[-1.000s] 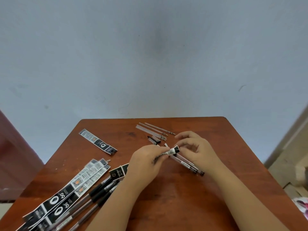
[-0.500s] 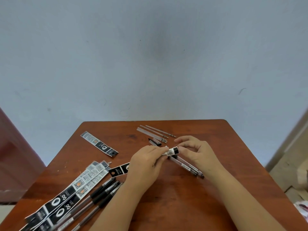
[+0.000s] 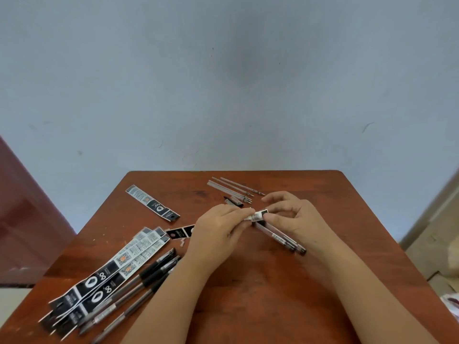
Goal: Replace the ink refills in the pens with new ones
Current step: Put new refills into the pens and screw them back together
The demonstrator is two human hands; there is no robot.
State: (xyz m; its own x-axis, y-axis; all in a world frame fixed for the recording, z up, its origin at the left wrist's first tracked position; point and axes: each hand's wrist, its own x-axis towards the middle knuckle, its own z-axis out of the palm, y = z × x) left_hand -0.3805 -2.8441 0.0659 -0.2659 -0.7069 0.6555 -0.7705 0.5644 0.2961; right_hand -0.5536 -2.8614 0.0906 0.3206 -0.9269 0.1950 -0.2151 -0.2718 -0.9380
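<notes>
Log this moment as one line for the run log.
stage: opening refill packet | left hand: grips refill packet | right hand: pinches its end | pens: on table

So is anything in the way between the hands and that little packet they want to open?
No, nothing is between them. The left hand and the right hand both already pinch the refill packet, just above the table. The pens lie under the right hand, not in the way.

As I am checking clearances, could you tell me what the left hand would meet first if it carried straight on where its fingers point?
Most likely the right hand, which pinches the same refill packet the left hand holds.
</notes>
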